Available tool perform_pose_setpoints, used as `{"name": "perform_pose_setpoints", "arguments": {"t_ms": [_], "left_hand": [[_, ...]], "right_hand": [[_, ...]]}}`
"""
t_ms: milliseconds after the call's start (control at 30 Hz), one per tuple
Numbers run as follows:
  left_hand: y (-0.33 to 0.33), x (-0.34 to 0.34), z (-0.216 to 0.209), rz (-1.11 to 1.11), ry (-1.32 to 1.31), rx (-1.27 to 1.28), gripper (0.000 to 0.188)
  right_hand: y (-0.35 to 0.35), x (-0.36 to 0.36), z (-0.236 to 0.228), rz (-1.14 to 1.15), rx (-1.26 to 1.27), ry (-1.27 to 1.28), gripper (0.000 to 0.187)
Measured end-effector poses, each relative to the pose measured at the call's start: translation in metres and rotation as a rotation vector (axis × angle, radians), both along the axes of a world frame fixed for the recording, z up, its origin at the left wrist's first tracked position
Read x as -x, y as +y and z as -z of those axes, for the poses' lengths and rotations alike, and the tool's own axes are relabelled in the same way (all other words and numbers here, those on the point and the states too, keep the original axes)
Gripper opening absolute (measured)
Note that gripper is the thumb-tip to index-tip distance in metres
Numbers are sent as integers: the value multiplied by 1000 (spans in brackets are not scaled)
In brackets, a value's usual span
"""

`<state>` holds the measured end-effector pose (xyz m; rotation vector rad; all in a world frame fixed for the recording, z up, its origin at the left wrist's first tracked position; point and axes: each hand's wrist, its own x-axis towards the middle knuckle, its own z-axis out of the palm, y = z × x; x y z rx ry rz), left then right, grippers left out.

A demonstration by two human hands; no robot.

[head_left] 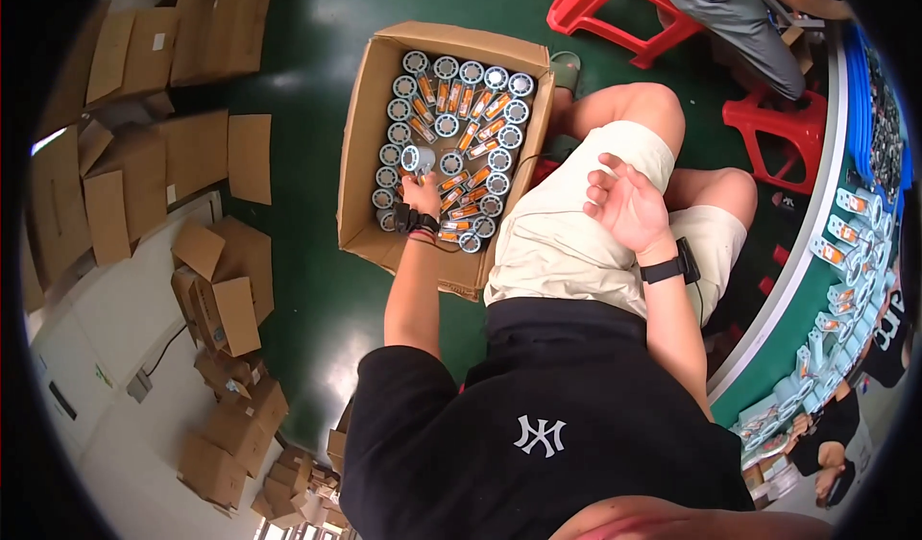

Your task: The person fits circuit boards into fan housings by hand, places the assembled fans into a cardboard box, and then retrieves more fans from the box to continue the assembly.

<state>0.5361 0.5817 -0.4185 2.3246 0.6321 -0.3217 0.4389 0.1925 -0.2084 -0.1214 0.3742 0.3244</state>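
Note:
A cardboard box (351, 189) on the floor holds several pale-blue handheld devices (450, 162) with round, vented heads, many with orange labels along their handles. They stand round the sides and lean in the middle. My left hand (421, 195) reaches over the box's left part, its fingers closed round the lower part of one more round-headed device (417, 159). That device's head points away from me; its handle is mostly hidden by the hand. Above my lap, my right hand (626, 202) is palm up, fingers apart and loosely bent, with nothing in it.
At the right, a green-topped table (768, 386) carries several more pale-blue devices (845, 252) and blue trays (858, 108). Red stools (783, 127) and a seated co-worker's leg (754, 36) are at the upper right. Open cardboard cartons (130, 180) line the left side.

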Motion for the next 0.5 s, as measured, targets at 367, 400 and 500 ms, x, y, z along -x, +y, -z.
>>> {"name": "perform_pose_setpoints", "arguments": {"t_ms": [367, 400, 500], "left_hand": [[20, -36, 56, 369, 223, -109, 51], [22, -33, 56, 402, 220, -143, 52], [35, -29, 66, 448, 218, -131, 57]], "right_hand": [[-2, -7, -6, -9, 48, 50, 46], [-2, -7, -6, -5, 51, 58, 46], [-2, -9, -7, -23, 24, 44, 48]]}}
